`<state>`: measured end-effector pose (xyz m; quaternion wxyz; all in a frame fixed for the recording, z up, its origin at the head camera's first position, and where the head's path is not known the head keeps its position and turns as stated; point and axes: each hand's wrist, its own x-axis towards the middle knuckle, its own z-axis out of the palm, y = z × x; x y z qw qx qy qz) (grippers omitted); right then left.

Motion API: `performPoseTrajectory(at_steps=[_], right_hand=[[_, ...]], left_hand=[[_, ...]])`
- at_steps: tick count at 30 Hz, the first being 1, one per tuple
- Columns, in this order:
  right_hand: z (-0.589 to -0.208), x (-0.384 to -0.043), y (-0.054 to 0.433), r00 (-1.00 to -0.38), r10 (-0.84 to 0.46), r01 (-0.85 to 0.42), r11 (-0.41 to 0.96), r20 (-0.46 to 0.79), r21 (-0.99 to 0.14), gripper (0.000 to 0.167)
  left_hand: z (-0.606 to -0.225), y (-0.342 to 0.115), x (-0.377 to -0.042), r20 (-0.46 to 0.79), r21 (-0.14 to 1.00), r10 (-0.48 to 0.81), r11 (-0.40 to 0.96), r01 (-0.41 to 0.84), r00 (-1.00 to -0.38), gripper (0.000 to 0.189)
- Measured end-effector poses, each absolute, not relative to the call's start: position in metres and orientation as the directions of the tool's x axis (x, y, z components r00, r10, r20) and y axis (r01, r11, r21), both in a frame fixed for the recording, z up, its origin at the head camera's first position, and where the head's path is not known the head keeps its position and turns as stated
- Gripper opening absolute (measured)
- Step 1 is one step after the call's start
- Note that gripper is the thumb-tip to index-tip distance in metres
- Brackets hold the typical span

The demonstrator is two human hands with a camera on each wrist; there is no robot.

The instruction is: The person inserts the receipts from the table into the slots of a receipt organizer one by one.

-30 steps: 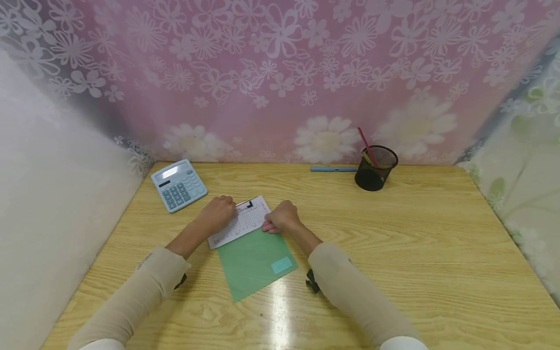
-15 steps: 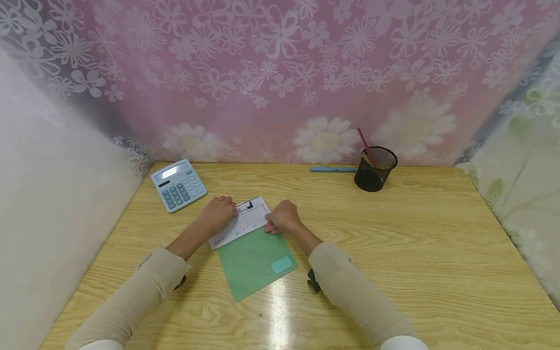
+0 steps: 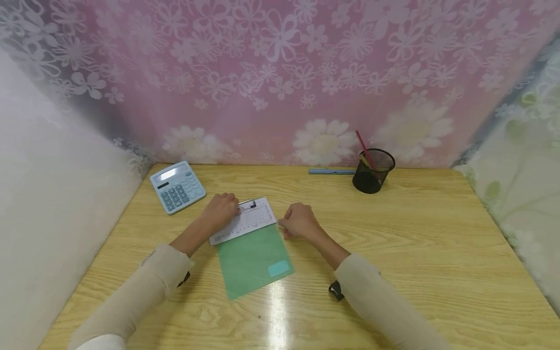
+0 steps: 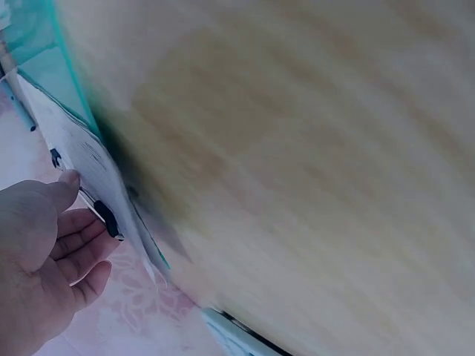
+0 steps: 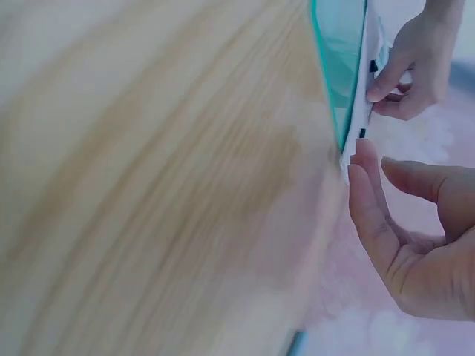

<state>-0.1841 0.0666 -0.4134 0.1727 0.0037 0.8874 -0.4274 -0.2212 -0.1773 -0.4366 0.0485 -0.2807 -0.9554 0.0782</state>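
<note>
A green clip folder (image 3: 253, 260) with a light blue label (image 3: 278, 268) lies slanted on the table. Printed grid sheets (image 3: 255, 218) cover its far part, under a metal clip (image 3: 246, 204) with black ends. My left hand (image 3: 222, 211) is at that clip; in the left wrist view its thumb and curled fingers hold the clip (image 4: 107, 219). At the sheets' right edge is my right hand (image 3: 301, 221). Its thumb and fingers stand apart with nothing between them in the right wrist view, fingertips close to the folder's corner; whether they touch it I cannot tell.
A light blue calculator (image 3: 177, 188) lies at the back left. Toward the back right stands a black mesh pen cup (image 3: 368, 182) holding a red pencil (image 3: 364, 146). A blue pen (image 3: 331, 171) lies beside the cup, near the flowered curtain (image 3: 262, 87).
My right hand has moved right, off the sheets' edge, and its fingers have parted. The sheets and clip have shifted slightly. My left hand has stayed at the clip.
</note>
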Motion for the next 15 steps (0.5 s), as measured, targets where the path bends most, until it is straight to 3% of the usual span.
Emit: performPoseTrajectory(at_steps=[5,15], right_hand=[[-0.404,-0.173,0.099,-0.946,-0.219,0.039,0.655,-0.240,-0.754,0.019],[-0.401,-0.173,0.183,-0.972,-0.212,-0.103,0.761,-0.097,-0.640,0.024]], left_hand=[[-0.433,-0.170,-0.228,0.035,-0.180,0.522,0.842,0.509,-0.852,0.032],[-0.432,-0.147,-0.239,0.011,-0.106,0.501,0.861,0.497,-0.865,0.032]])
